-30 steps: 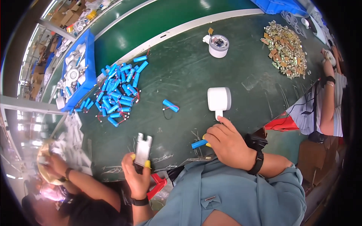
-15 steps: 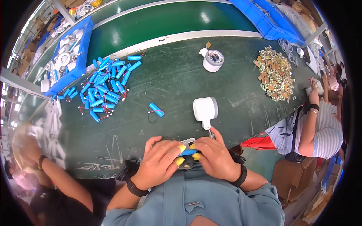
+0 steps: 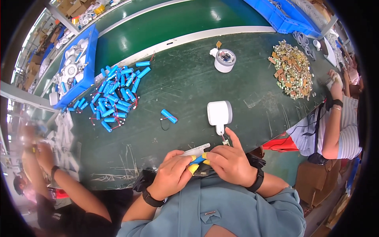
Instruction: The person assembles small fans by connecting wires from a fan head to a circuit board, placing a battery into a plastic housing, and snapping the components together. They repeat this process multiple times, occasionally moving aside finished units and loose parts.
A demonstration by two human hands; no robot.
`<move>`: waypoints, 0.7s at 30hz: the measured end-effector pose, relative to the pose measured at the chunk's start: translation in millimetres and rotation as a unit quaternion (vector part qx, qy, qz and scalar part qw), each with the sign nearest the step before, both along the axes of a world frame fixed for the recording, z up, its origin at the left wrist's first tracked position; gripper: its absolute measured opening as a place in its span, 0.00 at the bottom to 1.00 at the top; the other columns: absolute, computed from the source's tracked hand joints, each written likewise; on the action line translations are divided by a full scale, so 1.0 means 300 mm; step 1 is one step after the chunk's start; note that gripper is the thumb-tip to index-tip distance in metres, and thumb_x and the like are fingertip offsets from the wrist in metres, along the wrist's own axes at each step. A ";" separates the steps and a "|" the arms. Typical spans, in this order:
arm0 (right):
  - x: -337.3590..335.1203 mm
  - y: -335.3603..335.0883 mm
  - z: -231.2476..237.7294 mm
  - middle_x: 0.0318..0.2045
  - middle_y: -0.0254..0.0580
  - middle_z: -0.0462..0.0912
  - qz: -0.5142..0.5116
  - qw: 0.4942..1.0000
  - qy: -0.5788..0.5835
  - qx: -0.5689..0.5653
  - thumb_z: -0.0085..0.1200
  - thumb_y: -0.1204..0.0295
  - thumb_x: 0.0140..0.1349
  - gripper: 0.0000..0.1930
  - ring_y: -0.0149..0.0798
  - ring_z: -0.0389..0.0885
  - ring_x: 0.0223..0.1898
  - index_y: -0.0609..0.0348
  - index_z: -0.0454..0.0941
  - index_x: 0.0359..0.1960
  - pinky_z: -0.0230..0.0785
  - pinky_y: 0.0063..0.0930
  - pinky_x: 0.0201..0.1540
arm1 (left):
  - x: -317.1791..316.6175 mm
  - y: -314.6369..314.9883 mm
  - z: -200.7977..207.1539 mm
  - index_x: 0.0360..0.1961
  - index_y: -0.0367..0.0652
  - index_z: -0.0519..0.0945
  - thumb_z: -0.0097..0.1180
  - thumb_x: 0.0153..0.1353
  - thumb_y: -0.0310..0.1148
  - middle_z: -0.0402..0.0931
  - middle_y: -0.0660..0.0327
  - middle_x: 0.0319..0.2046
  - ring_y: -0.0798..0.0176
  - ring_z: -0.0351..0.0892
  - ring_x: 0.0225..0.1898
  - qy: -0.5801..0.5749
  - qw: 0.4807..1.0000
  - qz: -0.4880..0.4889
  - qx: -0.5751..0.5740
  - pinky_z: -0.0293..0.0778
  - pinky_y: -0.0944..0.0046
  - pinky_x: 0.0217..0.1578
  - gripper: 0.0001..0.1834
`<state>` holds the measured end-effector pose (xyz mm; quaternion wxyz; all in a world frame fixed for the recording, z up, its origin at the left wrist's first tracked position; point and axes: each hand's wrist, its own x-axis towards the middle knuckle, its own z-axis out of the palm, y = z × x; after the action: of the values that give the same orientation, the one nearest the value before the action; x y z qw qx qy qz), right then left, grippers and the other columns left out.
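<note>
At the near table edge, my left hand (image 3: 170, 175) and my right hand (image 3: 233, 164) close on a blue cylindrical battery (image 3: 198, 160) from either side. Yellow finger covers sit on several of my fingertips. Partly hidden behind my fingers is a long white plastic piece (image 3: 197, 151); what supports it I cannot tell. Just beyond my right hand lies a white round-headed housing (image 3: 218, 113), with thin wires and a small part (image 3: 225, 141) hanging from its stem. A single blue battery (image 3: 169, 116) with leads lies farther left.
A pile of blue batteries (image 3: 114, 94) lies left, beside a blue crate (image 3: 85, 75) of white parts. Farther back stands an opened round housing (image 3: 225, 61). Small circuit boards (image 3: 292, 71) are heaped at right, near another blue crate (image 3: 284, 19). People work on both sides.
The whole view has shifted slightly, moving table items rightward in the picture. More of the white plastic piece shows behind my fingers. Both hands keep their hold on the battery.
</note>
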<state>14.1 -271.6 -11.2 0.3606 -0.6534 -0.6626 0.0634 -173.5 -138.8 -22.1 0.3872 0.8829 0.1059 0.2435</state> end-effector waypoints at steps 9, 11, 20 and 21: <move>-0.010 -0.004 -0.011 0.28 0.38 0.81 0.007 1.000 -0.019 -0.004 0.62 0.81 0.50 0.13 0.38 0.82 0.30 0.58 0.79 0.38 0.57 0.60 0.68 | -0.012 0.007 0.012 0.44 0.35 0.78 0.64 0.51 0.19 0.82 0.54 0.34 0.53 0.83 0.34 0.006 1.000 -0.025 0.012 0.77 0.47 0.52 0.17; -0.009 -0.003 -0.005 0.29 0.38 0.81 0.011 1.000 -0.016 -0.015 0.62 0.81 0.49 0.13 0.38 0.83 0.31 0.58 0.79 0.39 0.57 0.60 0.68 | -0.007 0.003 0.008 0.43 0.35 0.78 0.65 0.50 0.19 0.82 0.55 0.34 0.53 0.82 0.34 -0.002 1.000 -0.022 0.010 0.77 0.48 0.52 0.17; -0.011 -0.004 0.008 0.34 0.36 0.83 0.036 0.999 -0.016 0.025 0.65 0.79 0.47 0.14 0.38 0.83 0.33 0.58 0.81 0.38 0.58 0.61 0.67 | -0.029 0.027 0.036 0.54 0.39 0.73 0.74 0.48 0.28 0.80 0.53 0.42 0.49 0.80 0.43 0.006 1.000 -0.016 -0.004 0.74 0.50 0.52 0.32; -0.003 -0.005 0.011 0.34 0.36 0.83 -0.002 0.999 -0.005 0.039 0.65 0.78 0.46 0.15 0.38 0.84 0.34 0.58 0.81 0.38 0.58 0.60 0.67 | -0.035 0.041 0.055 0.57 0.40 0.71 0.76 0.46 0.31 0.79 0.52 0.46 0.47 0.78 0.47 0.022 0.999 0.010 0.022 0.74 0.50 0.52 0.37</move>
<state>13.3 -273.0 -7.8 0.3827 -0.6406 -0.6648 0.0337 -184.1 -126.5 -5.7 0.3628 0.8951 0.1181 0.2307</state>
